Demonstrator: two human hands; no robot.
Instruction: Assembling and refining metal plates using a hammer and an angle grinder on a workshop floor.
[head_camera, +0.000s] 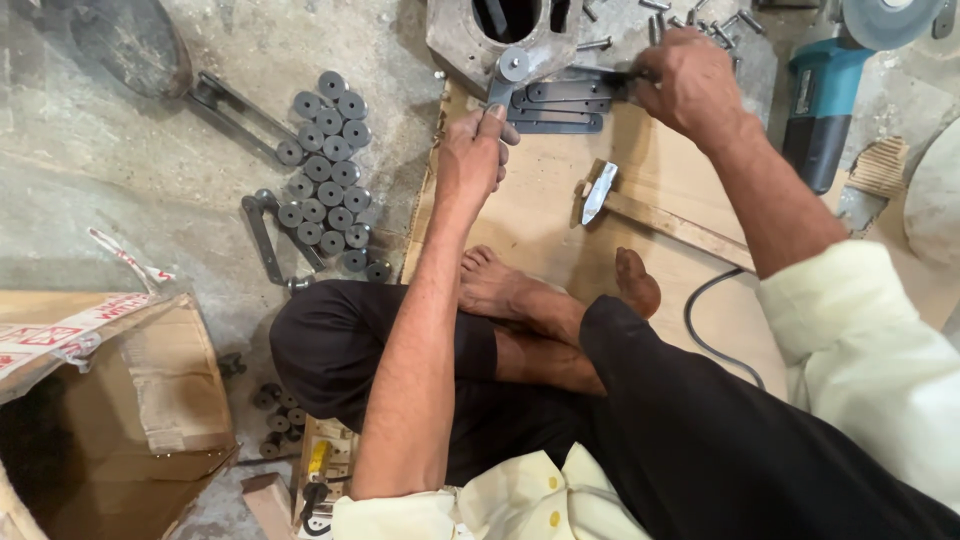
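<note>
The left hand was closed around the lower end of a flat metal bar, thumb pressed along its top edge; the bar's round upper end lay just beyond the fingertips, against the rim of a grey metal housing. The right hand was curled shut, knuckles up, gripping the far end of a dark strip that ran from it toward the left hand. Just below that strip, between the two hands, lay a small stack of flat slotted plates on a sheet of cardboard spread over the floor.

Below the right hand a short metal blade rested on a wooden slat. Beyond the right hand's knuckles lay scattered bolts, and to its right stood a blue angle grinder. Well to the left of the left hand, round grey rollers were packed in rows on the concrete floor, beside a few linked bars. An open carton sat near the person's left knee.
</note>
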